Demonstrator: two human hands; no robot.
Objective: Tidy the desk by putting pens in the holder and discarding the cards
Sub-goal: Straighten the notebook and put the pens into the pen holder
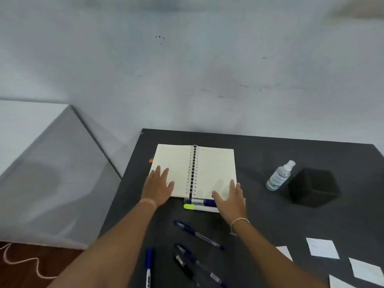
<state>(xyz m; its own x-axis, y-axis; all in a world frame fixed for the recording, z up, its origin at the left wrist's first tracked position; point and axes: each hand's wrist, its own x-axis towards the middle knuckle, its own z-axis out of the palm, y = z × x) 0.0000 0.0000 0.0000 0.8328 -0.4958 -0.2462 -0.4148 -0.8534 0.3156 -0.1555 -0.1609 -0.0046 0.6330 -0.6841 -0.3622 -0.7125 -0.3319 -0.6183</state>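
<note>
I see both hands spread flat with fingers apart, and they hold nothing. My left hand (pixel 158 187) lies on the lower left corner of the open notebook (pixel 194 170), which sits near the far edge of the desk (pixel 259 215). My right hand (pixel 230 199) rests at the lower right corner of the same notebook, partly on the page and partly over two markers.

These two markers lie side by side, just beside the near edge of the notebook: a blue marker (pixel 200 202) closest to it, and a marker with a yellow cap (pixel 199 207) touching it on the near side. Their right ends are hidden under my right hand.

Closer to the near edge of the desk, between my forearms, there are more pens: a blue pen (pixel 198 235) lying diagonally, a black pen (pixel 184 266) and another blue one beside it, blurred, and a blue and white marker (pixel 148 267) near my left forearm.

The black holder (pixel 313 187) stands toward the right edge of the desk, with a small clear bottle (pixel 279 176) just beside it on the left. Some white cards (pixel 322 247) lie at the near right corner, apart from each other.
</note>
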